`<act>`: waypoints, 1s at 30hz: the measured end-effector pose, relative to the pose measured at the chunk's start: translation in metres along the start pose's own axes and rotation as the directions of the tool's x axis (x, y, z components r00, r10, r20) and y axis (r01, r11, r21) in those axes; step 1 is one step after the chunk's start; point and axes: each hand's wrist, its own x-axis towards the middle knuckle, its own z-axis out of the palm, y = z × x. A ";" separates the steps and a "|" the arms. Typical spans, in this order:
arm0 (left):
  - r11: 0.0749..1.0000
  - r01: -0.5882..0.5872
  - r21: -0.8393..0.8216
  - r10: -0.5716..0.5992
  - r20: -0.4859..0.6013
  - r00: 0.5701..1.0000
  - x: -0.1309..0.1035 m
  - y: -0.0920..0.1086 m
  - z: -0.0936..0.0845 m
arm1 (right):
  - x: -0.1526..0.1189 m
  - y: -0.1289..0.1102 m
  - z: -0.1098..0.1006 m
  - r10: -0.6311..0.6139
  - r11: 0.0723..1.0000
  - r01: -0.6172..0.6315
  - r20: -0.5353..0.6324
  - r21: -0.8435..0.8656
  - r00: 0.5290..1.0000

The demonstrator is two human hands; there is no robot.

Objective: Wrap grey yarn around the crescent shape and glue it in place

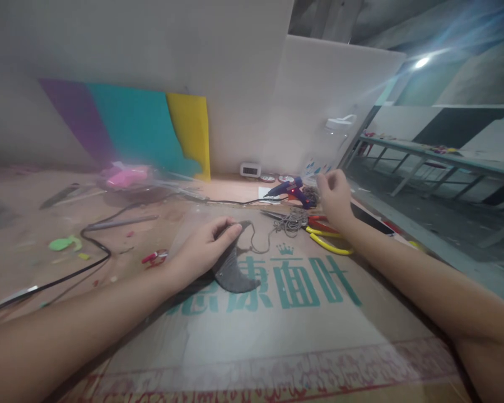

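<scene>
A grey crescent-shaped piece [234, 272], its surface looking wound with yarn, is pinched at its upper end by my left hand [213, 242]. From that end a loose strand of grey yarn [261, 250] runs right to a tangled heap of yarn [293, 223]. My right hand [335, 196] is raised over the right side of the table, fingertips drawn together; whether anything thin is between them I cannot make out. Just left of it is a blue glue gun [286, 188] with a small red light. Below it are the yellow-and-red handles of pliers or scissors [328, 244].
A printed sheet [277, 336] covers the table's front. Left lie a black cable [98, 256], a green scrap [63, 244], a red clip [153, 256] and a pink bag [128, 177]. A small clock [251, 169] and a clear bottle [335, 137] stand at the back.
</scene>
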 end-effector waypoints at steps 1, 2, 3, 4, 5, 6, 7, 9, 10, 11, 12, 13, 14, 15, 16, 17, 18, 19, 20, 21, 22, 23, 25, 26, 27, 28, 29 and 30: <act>1.000 -0.017 0.000 0.017 -0.004 1.000 -0.001 0.002 0.000 | -0.005 -0.012 -0.003 -0.040 0.998 0.036 0.073 0.056 0.997; 0.999 -0.040 -0.001 0.040 -0.001 0.999 -0.003 0.004 -0.001 | -0.012 -0.027 -0.005 -0.072 0.989 0.052 0.142 0.140 0.987; 0.998 -0.063 -0.001 0.063 0.007 0.998 -0.004 0.006 -0.001 | -0.021 -0.042 -0.007 -0.117 0.968 0.058 0.235 0.245 0.965; 0.996 -0.086 -0.004 0.086 0.019 0.996 -0.005 0.008 -0.001 | -0.031 -0.058 -0.009 -0.173 0.937 0.051 0.331 0.345 0.928; 0.994 -0.106 -0.011 0.106 0.030 0.994 -0.006 0.008 -0.001 | -0.043 -0.073 -0.010 -0.206 0.914 0.013 0.435 0.405 0.876; 0.992 -0.122 -0.022 0.123 0.038 0.992 -0.007 0.009 -0.001 | -0.054 -0.085 -0.011 -0.229 0.897 -0.045 0.548 0.441 0.805; 0.991 -0.131 -0.037 0.132 0.039 0.990 -0.008 0.009 0.000 | -0.066 -0.095 -0.012 -0.235 0.870 -0.132 0.634 0.476 0.737; 0.989 -0.125 -0.083 0.129 0.037 0.991 -0.008 0.007 0.001 | -0.086 -0.105 -0.010 -0.204 0.807 -0.314 0.736 0.499 0.646; 0.987 -0.112 -0.115 0.117 0.036 0.992 -0.009 0.007 0.002 | -0.094 -0.105 -0.009 -0.184 0.775 -0.390 0.768 0.497 0.613; 0.985 -0.098 -0.143 0.104 0.035 0.994 -0.009 0.006 0.002 | -0.100 -0.103 -0.006 -0.161 0.745 -0.457 0.797 0.485 0.582; 0.983 -0.089 -0.162 0.096 0.038 0.995 -0.009 0.005 0.003 | -0.104 -0.100 -0.004 -0.140 0.717 -0.511 0.816 0.474 0.561; 0.982 -0.090 -0.167 0.099 0.044 0.994 -0.010 0.005 0.003 | -0.106 -0.097 -0.001 -0.121 0.694 -0.553 0.832 0.461 0.541; 0.982 -0.101 -0.158 0.111 0.050 0.993 -0.010 0.005 0.003 | -0.107 -0.094 0.001 -0.105 0.677 -0.583 0.844 0.448 0.527; 0.983 -0.120 -0.139 0.129 0.059 0.990 -0.011 0.006 0.003 | -0.107 -0.092 0.002 -0.090 0.667 -0.600 0.848 0.441 0.522; 0.983 -0.144 -0.116 0.152 0.071 0.986 -0.012 0.006 0.003 | -0.106 -0.091 0.003 -0.079 0.666 -0.604 0.847 0.437 0.526; 0.982 -0.162 -0.095 0.170 0.081 0.982 -0.013 0.007 0.003 | -0.105 -0.091 0.003 -0.074 0.669 -0.598 0.839 0.442 0.539; 0.980 -0.180 -0.081 0.187 0.091 0.978 -0.014 0.008 0.003 | -0.104 -0.091 0.003 -0.073 0.670 -0.585 0.825 0.457 0.561; 0.978 -0.194 -0.076 0.201 0.099 0.975 -0.014 0.010 0.002 | -0.102 -0.092 0.003 -0.075 0.669 -0.571 0.807 0.476 0.585; 0.976 -0.205 -0.074 0.212 0.110 0.971 -0.015 0.011 0.002 | -0.102 -0.092 0.002 -0.082 0.668 -0.557 0.793 0.494 0.604; 0.975 -0.210 -0.074 0.218 0.119 0.969 -0.015 0.012 0.003 | -0.102 -0.093 0.001 -0.093 0.666 -0.547 0.783 0.508 0.615; 0.974 -0.213 -0.073 0.221 0.125 0.967 -0.015 0.013 0.003 | -0.102 -0.093 0.001 -0.105 0.665 -0.540 0.780 0.517 0.617; 0.974 -0.215 -0.072 0.223 0.125 0.967 -0.016 0.013 0.003 | -0.102 -0.092 0.000 -0.116 0.667 -0.535 0.781 0.519 0.614; 0.974 -0.218 -0.069 0.225 0.117 0.967 -0.016 0.014 0.004 | -0.104 -0.092 0.000 -0.134 0.682 -0.522 0.789 0.513 0.600; 0.973 -0.221 -0.066 0.228 0.110 0.967 -0.016 0.014 0.005 | -0.105 -0.092 0.000 -0.138 0.689 -0.514 0.789 0.510 0.598; 0.972 -0.227 -0.059 0.233 0.105 0.967 -0.016 0.014 0.006 | -0.105 -0.092 0.000 -0.140 0.696 -0.506 0.788 0.509 0.600; 0.970 -0.236 -0.051 0.240 0.102 0.965 -0.016 0.015 0.006 | -0.106 -0.092 0.000 -0.138 0.706 -0.498 0.787 0.504 0.601; 0.968 -0.247 -0.042 0.250 0.100 0.963 -0.017 0.015 0.006 | -0.106 -0.093 0.000 -0.134 0.718 -0.492 0.791 0.493 0.597; 0.966 -0.258 -0.033 0.260 0.094 0.961 -0.017 0.017 0.006 | -0.106 -0.095 0.000 -0.130 0.732 -0.488 0.800 0.475 0.585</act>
